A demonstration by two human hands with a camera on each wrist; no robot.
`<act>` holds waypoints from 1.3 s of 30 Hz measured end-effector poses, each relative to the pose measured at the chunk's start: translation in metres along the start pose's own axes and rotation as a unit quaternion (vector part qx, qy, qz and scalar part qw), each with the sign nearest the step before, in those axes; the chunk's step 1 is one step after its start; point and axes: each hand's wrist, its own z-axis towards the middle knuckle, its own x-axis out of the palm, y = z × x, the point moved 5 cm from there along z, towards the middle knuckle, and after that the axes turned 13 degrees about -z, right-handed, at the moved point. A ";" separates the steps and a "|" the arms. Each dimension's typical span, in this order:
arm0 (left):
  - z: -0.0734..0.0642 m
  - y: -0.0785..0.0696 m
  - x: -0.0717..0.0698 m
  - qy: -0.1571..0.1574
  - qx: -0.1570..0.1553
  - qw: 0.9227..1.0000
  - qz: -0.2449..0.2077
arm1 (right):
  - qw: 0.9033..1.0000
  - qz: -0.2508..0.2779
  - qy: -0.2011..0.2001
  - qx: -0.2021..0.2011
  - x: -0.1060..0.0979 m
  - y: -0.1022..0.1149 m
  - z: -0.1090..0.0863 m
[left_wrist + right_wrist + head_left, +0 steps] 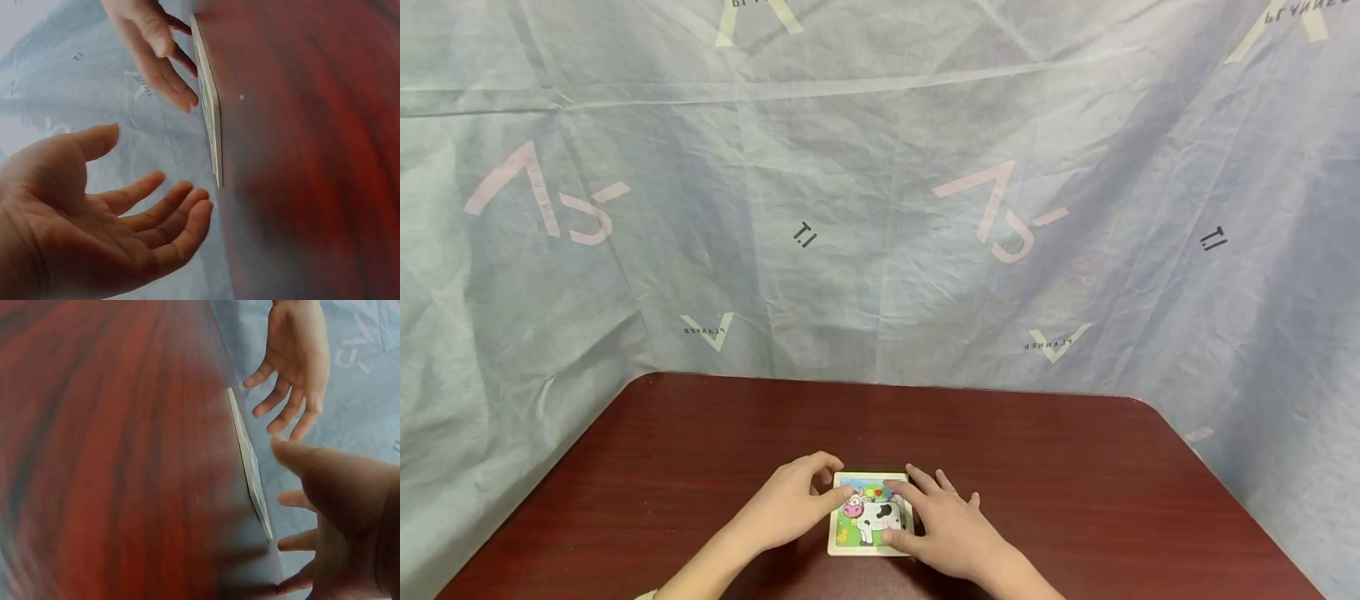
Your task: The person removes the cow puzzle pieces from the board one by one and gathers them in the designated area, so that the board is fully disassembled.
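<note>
A cow picture puzzle [867, 525] in a pale square frame lies flat on the dark red table. Its picture shows a white cow with black patches on green grass. At the puzzle's left edge hovers my left hand [786, 504], fingers loosely bent and the palm bare in the left wrist view. My right hand [951, 531] spreads over the right side, hiding part of the picture. Whether its fingertips touch the puzzle I cannot tell. In both wrist views the board [211, 119] appears edge-on as a thin slab, and neither hand grips it.
The wood-grain table [737, 433] has rounded far corners. Behind it and along the sides hangs a grey fabric sheet [850, 292] with printed letters and marks.
</note>
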 end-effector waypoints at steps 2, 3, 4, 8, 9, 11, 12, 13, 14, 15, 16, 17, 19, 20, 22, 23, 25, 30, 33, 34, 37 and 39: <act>0.001 0.004 0.000 0.002 -0.007 1.000 -0.010 | 1.000 -0.012 0.000 -0.003 0.002 0.000 0.001; 0.002 0.005 0.000 0.002 -0.011 1.000 -0.015 | 1.000 -0.018 -0.001 -0.005 0.003 0.001 0.001; 0.002 0.007 0.000 0.002 -0.015 1.000 -0.019 | 1.000 -0.024 -0.001 -0.006 0.004 0.001 0.001; 0.006 0.016 0.001 -0.002 -0.028 0.999 -0.032 | 0.999 -0.040 -0.004 -0.002 0.005 0.002 0.002; 0.006 0.019 0.002 -0.003 -0.031 0.999 -0.038 | 0.999 -0.041 -0.003 0.000 0.006 0.002 0.002; 0.008 0.023 0.002 -0.008 -0.035 0.998 -0.047 | 0.999 -0.041 -0.003 0.003 0.006 0.002 0.003; 0.008 0.026 0.002 -0.011 -0.038 0.998 -0.052 | 0.999 -0.042 -0.003 0.003 0.007 0.002 0.003; 0.009 0.028 0.002 -0.013 -0.041 0.997 -0.057 | 0.999 -0.041 -0.003 0.004 0.007 0.002 0.003; 0.010 0.030 0.002 -0.017 -0.041 0.997 -0.058 | 0.999 -0.042 -0.003 0.004 0.007 0.002 0.003; 0.011 0.033 0.003 -0.019 -0.042 0.997 -0.058 | 0.999 -0.044 -0.004 0.003 0.007 0.002 0.003; 0.012 0.035 0.003 -0.022 -0.042 0.997 -0.057 | 0.999 -0.044 -0.005 0.003 0.007 0.002 0.003; 0.013 0.036 0.004 -0.025 -0.041 0.997 -0.057 | 0.999 -0.044 -0.006 0.003 0.007 0.002 0.003; 0.016 0.039 0.004 -0.028 -0.042 0.997 -0.057 | 0.999 -0.044 -0.008 0.003 0.008 0.002 0.003; 0.016 0.040 0.005 -0.028 -0.043 0.997 -0.058 | 0.999 -0.043 -0.009 0.003 0.008 0.003 0.002; 0.018 0.041 0.005 -0.031 -0.049 0.996 -0.063 | 0.999 -0.038 -0.008 0.004 0.008 0.003 0.002; 0.018 0.041 0.005 -0.033 -0.053 0.996 -0.066 | 0.999 -0.037 -0.006 0.004 0.008 0.004 0.002; 0.019 0.043 0.006 -0.037 -0.060 0.995 -0.070 | 0.999 -0.035 -0.005 0.004 0.009 0.004 0.001; 0.021 0.046 0.009 -0.041 -0.064 0.995 -0.058 | 0.999 -0.034 -0.006 0.005 0.011 0.004 0.000; 0.022 0.045 0.009 -0.039 -0.066 0.996 -0.053 | 0.999 -0.034 -0.006 0.004 0.011 0.004 0.000; 0.022 0.045 0.010 -0.040 -0.066 0.996 -0.051 | 0.999 -0.036 -0.007 0.003 0.011 0.004 0.000; 0.023 0.042 0.010 -0.042 -0.068 0.996 -0.049 | 0.999 -0.040 -0.011 0.001 0.009 0.004 -0.001; 0.024 0.041 0.010 -0.045 -0.067 0.996 -0.045 | 0.999 -0.045 -0.017 0.000 0.007 0.003 -0.001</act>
